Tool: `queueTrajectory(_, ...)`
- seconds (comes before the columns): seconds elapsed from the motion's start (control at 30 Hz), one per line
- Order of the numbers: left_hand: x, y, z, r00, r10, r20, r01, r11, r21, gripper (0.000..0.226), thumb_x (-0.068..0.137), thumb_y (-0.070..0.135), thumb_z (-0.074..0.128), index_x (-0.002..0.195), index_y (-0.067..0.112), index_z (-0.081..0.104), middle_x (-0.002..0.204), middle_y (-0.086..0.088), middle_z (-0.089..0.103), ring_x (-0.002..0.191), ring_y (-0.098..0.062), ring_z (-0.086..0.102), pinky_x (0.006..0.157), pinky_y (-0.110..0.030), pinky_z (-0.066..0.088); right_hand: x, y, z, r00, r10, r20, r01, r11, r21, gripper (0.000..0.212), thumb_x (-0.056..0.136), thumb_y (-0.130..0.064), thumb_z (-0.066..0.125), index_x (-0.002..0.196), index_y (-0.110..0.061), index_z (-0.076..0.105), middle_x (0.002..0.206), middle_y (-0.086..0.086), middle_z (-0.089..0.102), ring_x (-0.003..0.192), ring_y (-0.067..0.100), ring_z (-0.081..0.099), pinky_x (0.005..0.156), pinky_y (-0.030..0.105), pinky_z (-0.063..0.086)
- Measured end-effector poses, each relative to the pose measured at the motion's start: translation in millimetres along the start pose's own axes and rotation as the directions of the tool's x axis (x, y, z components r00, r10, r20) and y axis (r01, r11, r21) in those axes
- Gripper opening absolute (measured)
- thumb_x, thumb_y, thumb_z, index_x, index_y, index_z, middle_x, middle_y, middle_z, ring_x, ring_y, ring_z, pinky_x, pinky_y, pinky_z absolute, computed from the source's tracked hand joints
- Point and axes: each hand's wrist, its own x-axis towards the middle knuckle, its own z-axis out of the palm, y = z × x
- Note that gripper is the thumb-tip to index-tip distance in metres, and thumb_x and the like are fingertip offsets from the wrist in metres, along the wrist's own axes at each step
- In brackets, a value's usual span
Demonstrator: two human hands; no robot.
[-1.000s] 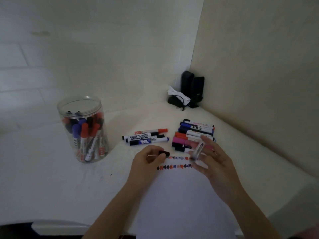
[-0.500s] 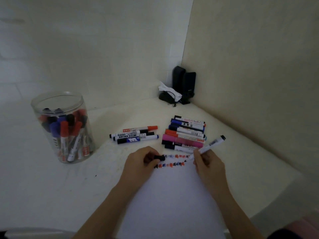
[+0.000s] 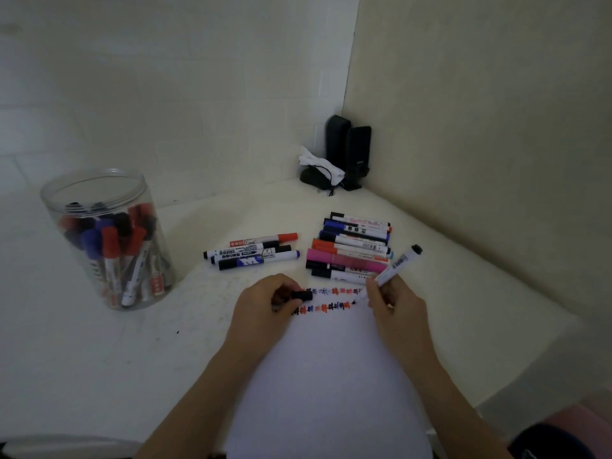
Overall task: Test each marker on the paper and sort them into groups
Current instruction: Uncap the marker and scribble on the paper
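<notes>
Left of the sheet of white paper (image 3: 328,376), a clear plastic jar (image 3: 106,240) stands packed with untested markers. Beyond the paper's top edge lie three markers (image 3: 253,251), and to their right a larger pile of sorted markers (image 3: 352,248). On the paper's upper left, the left hand (image 3: 265,309) pinches a small black cap (image 3: 302,295). At the upper right, the right hand (image 3: 392,304) grips a white marker (image 3: 394,268) low on its barrel, tip at the end of two rows of test scribbles (image 3: 326,298). The marker looks light, rigid and smooth, so a pinch near the tip seems best for control.
</notes>
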Motion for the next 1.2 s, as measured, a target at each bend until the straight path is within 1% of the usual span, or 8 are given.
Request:
queueTrajectory(0.17,-0.8,1.9,-0.7,1.0,0.0,-0.001,0.0,1.0,-0.009,0.02,0.085,0.019,0.07,0.093,0.033,0.059,0.088,0.023,0.057,0.082,0.008,0.054,0.074,0.001,0.039,-0.4,-0.6,-1.1,1.0,0.002,0.007,-0.002,0.999,0.038,0.01,0.096,-0.024,0.056,0.102,-0.022,0.063,0.076,-0.009,0.068,0.069,0.01,0.065,0.058,0.01,0.047)
queueTrajectory(0.37,-1.1,2.3,-0.3,1.0,-0.008,0.004,0.008,1.0,0.007,0.018,0.085,0.019,0.07,0.094,0.032,0.06,0.09,0.018,0.06,0.081,0.004,0.055,0.073,0.0,0.04,-1.0,2.8,-0.1,1.0,0.001,-0.01,-0.001,1.0,0.022,0.009,0.097,-0.027,0.055,0.1,-0.023,0.063,0.076,-0.004,0.069,0.069,0.012,0.064,0.06,0.017,0.049)
queueTrajectory(0.57,0.4,2.8,-0.2,1.0,-0.01,0.0,0.01,1.0,0.018,0.017,0.085,0.021,0.069,0.096,0.031,0.06,0.093,0.014,0.061,0.082,0.001,0.055,0.072,-0.001,0.039,0.2,-2.8,0.5,1.0,0.007,0.014,-0.008,0.998,0.055,0.007,0.097,-0.026,0.055,0.101,-0.026,0.06,0.078,-0.011,0.067,0.073,-0.001,0.064,0.061,0.006,0.046)
queueTrajectory(0.73,-0.1,2.5,0.2,1.0,-0.024,0.001,0.024,1.0,0.001,0.019,0.085,0.019,0.07,0.093,0.032,0.059,0.093,0.012,0.063,0.082,-0.001,0.057,0.071,-0.001,0.04,-2.9,-2.3,-0.3,0.999,-0.025,0.023,0.024,0.998,0.056,0.008,0.097,-0.024,0.055,0.102,-0.028,0.06,0.076,-0.007,0.068,0.07,0.011,0.063,0.059,0.013,0.048)
queueTrajectory(0.87,-0.1,1.9,0.4,1.0,-0.016,-0.008,0.016,1.0,-0.01,0.02,0.084,0.018,0.071,0.092,0.032,0.059,0.09,0.014,0.062,0.08,0.003,0.056,0.072,0.001,0.039,-1.2,-3.8,-0.4,1.0,0.0,-0.002,0.0,0.998,0.057,0.01,0.097,-0.027,0.054,0.092,-0.035,0.057,0.076,-0.005,0.068,0.069,0.014,0.064,0.06,0.01,0.046)
queueTrajectory(1.03,-0.2,1.4,0.3,1.0,-0.017,-0.006,0.017,1.0,-0.01,0.019,0.084,0.019,0.071,0.093,0.032,0.06,0.09,0.015,0.062,0.08,0.003,0.056,0.072,0.002,0.038,-2.9,-6.0,-0.6,1.0,-0.002,0.005,0.002,1.0,0.03,0.009,0.097,-0.023,0.054,0.093,-0.021,0.061,0.069,0.0,0.064,0.053,0.002,0.052,0.051,0.009,0.041)
queueTrajectory(1.1,-0.5,1.6,0.2,1.0,-0.019,-0.006,0.019,1.0,-0.005,0.019,0.084,0.019,0.071,0.092,0.032,0.059,0.09,0.016,0.061,0.08,0.004,0.055,0.072,0.003,0.037,-3.5,-6.0,-1.3,1.0,0.007,-0.005,-0.007,0.999,0.033,0.013,0.097,-0.024,0.054,0.087,-0.02,0.061,0.066,0.001,0.062,0.05,0.004,0.048,0.049,0.009,0.039)
queueTrajectory(1.2,-0.3,1.5,0.2,1.0,-0.013,-0.006,0.013,1.0,0.0,0.019,0.084,0.019,0.07,0.093,0.032,0.059,0.091,0.016,0.061,0.081,0.004,0.055,0.073,0.003,0.038,-0.9,-3.5,-2.7,0.992,0.059,-0.107,-0.052,0.996,0.073,0.024,0.097,-0.03,0.053,0.08,-0.015,0.06,0.063,0.008,0.061,0.049,0.01,0.047,0.048,0.017,0.037)
